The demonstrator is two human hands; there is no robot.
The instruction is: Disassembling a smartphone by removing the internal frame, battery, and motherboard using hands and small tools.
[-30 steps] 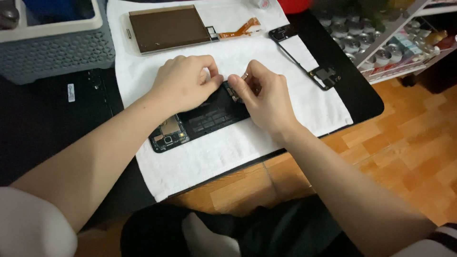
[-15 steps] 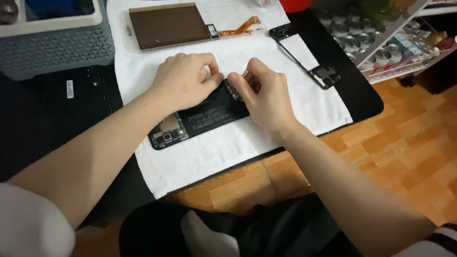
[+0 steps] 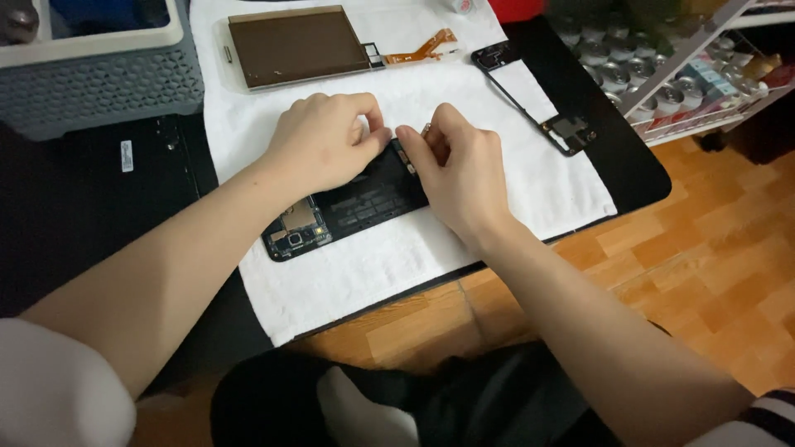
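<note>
At the far left edge of the black table point(image 3: 99, 215) stands a grey perforated basket point(image 3: 99, 83), apart from the work. A white towel point(image 3: 389, 273) covers the table's middle and carries all the parts.

The left hand point(image 3: 327, 141) is curled down on the upper end of the opened phone body point(image 3: 348, 207), fingers bent and pressing; whether it pinches anything underneath cannot be told. The phone body lies slantwise near the towel's centre, its lower end with the camera board toward the towel's front left corner, dark inner face up.

The right hand point(image 3: 460, 170) meets it at the same end, thumb and forefinger pinched shut on something small and pale that is too small to identify.

Judging by the layout, disassembly looks well along: the screen panel point(image 3: 298, 45) with its orange flex cable point(image 3: 418, 48) lies detached at the towel's back edge, and the black frame point(image 3: 534, 95) lies separate toward the back right corner. The board and the dark slab remain in the body
</note>
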